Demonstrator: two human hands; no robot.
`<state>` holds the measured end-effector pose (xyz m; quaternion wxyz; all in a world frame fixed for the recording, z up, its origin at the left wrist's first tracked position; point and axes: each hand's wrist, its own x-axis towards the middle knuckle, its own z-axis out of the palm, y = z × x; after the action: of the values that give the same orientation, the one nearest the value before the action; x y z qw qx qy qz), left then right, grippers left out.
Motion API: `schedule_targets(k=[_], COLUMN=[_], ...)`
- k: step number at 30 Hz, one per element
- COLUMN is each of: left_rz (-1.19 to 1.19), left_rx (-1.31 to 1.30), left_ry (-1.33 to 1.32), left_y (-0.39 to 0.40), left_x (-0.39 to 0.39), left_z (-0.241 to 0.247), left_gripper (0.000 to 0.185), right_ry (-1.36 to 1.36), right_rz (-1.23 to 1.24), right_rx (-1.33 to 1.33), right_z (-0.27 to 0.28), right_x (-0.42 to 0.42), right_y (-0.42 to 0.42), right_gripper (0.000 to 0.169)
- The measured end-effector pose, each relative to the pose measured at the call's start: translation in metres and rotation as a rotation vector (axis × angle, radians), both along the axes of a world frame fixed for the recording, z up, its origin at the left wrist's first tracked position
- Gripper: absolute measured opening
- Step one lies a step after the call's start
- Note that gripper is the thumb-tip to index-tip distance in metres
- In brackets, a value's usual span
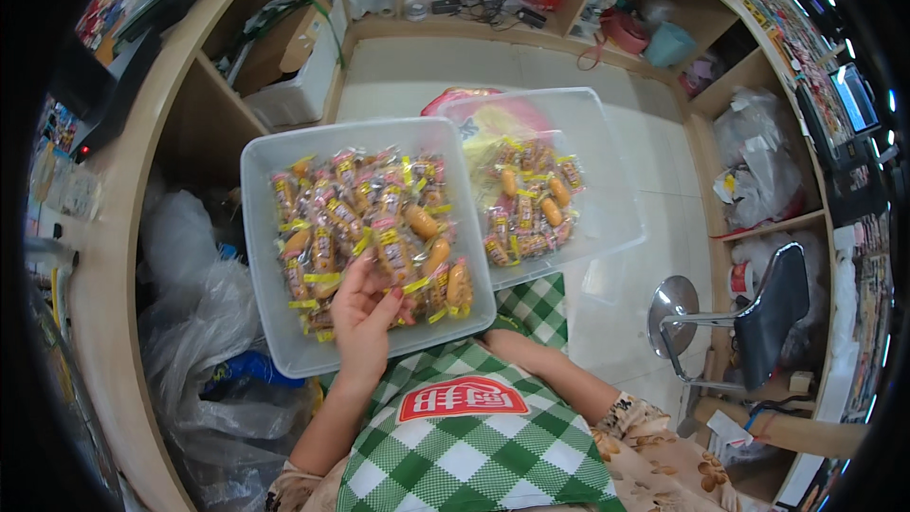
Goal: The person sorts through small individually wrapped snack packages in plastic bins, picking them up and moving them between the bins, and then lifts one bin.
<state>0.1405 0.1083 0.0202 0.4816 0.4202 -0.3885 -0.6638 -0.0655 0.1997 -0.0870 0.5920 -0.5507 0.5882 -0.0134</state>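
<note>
A translucent plastic tub [259, 227] full of wrapped snacks sits in front of me, tilted slightly. The snacks look like small sausages in clear wrappers with yellow ends. My left hand [370, 306] reaches over the tub's near side, its thumb and fingers around one wrapped snack [392, 252]. Under the tub's near right corner is my right hand [501, 345]; its fingers are hidden, so its grip cannot be seen. A second clear plastic container [608, 178] lies partly behind the tub, with more wrapped snacks [530, 217] showing in its left part.
A pink and yellow bag [462, 96] is beneath the second container on the tiled floor [654, 121]. Wooden shelving [455, 30] curves around me. A black chair [768, 320] stands at right. Plastic sheeting [206, 341] fills the left shelf; a white box [291, 96] stands beyond.
</note>
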Motion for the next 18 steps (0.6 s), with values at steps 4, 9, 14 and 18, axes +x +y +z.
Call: schedule_targets(k=[4, 9, 14, 18], left_rz=[0.045, 0.045, 0.139, 0.115], left_rx=[-0.087, -0.307, -0.667, -0.588], left_ry=[-0.071, -0.557, -1.174, -1.151], left_y=[0.001, -0.016, -0.017, -0.032], left_x=[0.017, 0.071, 0.052, 0.033], left_z=[0.013, -0.033, 0.010, 0.025], left_gripper=[0.054, 0.053, 0.044, 0.053], right_ry=[-0.002, -0.110, -0.317, -0.152], right_rz=[0.134, 0.108, -0.287, -0.477], right_rx=[-0.082, -0.083, -0.468, -0.633], right_z=[0.049, 0.112, 0.144, 0.108], right_x=[-0.025, -0.063, -0.076, -0.075], right_y=[0.006, -0.016, -0.037, -0.063], right_gripper=[0.045, 0.047, 0.030, 0.026])
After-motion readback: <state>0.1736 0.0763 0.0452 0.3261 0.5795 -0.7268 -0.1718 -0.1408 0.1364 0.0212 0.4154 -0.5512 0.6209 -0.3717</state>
